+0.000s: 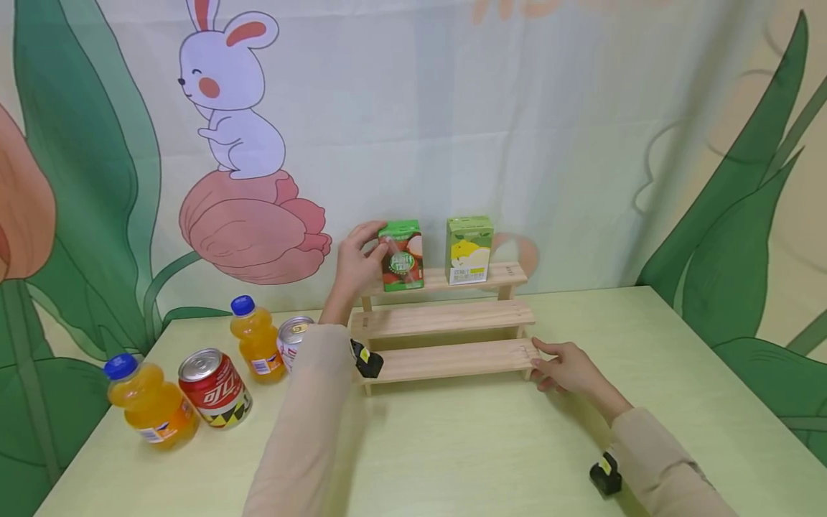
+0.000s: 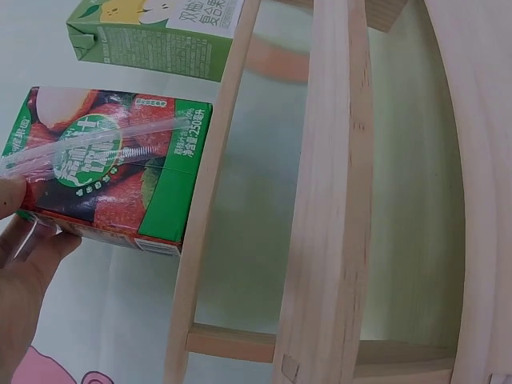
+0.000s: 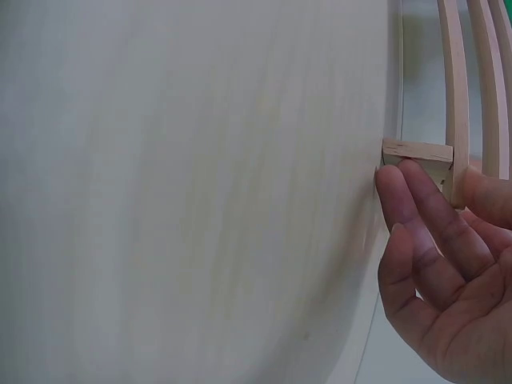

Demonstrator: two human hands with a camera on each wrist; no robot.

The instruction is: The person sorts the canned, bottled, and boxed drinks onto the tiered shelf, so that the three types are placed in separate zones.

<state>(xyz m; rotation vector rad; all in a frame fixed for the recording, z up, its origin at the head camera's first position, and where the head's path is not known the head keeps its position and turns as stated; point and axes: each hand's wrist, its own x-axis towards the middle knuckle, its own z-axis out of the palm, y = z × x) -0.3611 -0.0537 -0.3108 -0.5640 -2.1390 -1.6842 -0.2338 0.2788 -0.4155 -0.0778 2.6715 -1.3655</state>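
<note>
A lychee juice carton (image 1: 402,263) stood upright on the top tier (image 1: 435,279) of a three-tier wooden rack (image 1: 446,319).
The left hand (image 1: 357,263) gripped its side; the right hand (image 1: 568,370) pinched the bottom tier (image 1: 452,360) by its end, probably steadying the rack.

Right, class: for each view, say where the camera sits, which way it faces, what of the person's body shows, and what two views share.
Head: worn on the head, facing forward and down at the wooden rack; the left hand, right hand and both sleeves show.
Left wrist: on that wrist, facing the red-and-green carton; part of the left hand shows.
Right wrist: on that wrist, facing the table and rack's end; the right hand shows.
Shared: head and left wrist both show that carton and the green-and-yellow carton.
</note>
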